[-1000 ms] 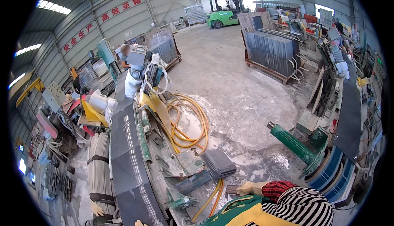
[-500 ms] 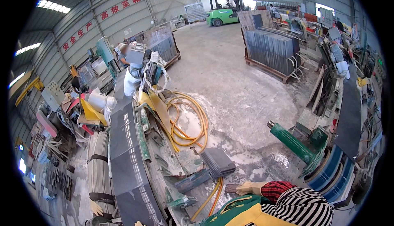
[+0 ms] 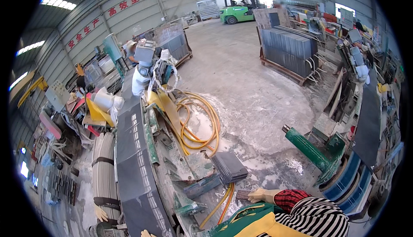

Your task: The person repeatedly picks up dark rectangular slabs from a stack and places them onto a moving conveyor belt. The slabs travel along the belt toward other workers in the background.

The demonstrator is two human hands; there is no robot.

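My right hand (image 3: pixel 263 195), in a cream glove with a red plaid cuff and a striped sleeve, reaches left from the lower right. Its fingers close on a small dark stone piece (image 3: pixel 242 195) just above an orange hose (image 3: pixel 220 207). A stack of dark grey tiles (image 3: pixel 230 166) lies a little beyond it on the wet bench (image 3: pixel 189 164). Only pale glove fingertips (image 3: pixel 146 233) show at the bottom edge, on the near end of a long dark polished slab (image 3: pixel 131 159). They may be my left hand, and I cannot make out what it is doing.
A coil of yellow hoses (image 3: pixel 200 123) lies behind the tiles. A grey slab bundle (image 3: pixel 104 168) with a loose glove (image 3: pixel 100 213) sits left of the dark slab. A green roller machine (image 3: pixel 314 151) stands right. Slab racks (image 3: pixel 288 52) and a green forklift (image 3: pixel 238 7) stand far back.
My right hand stays on the dark piece, shifted only slightly. The view has tipped a little; nothing else has visibly moved.
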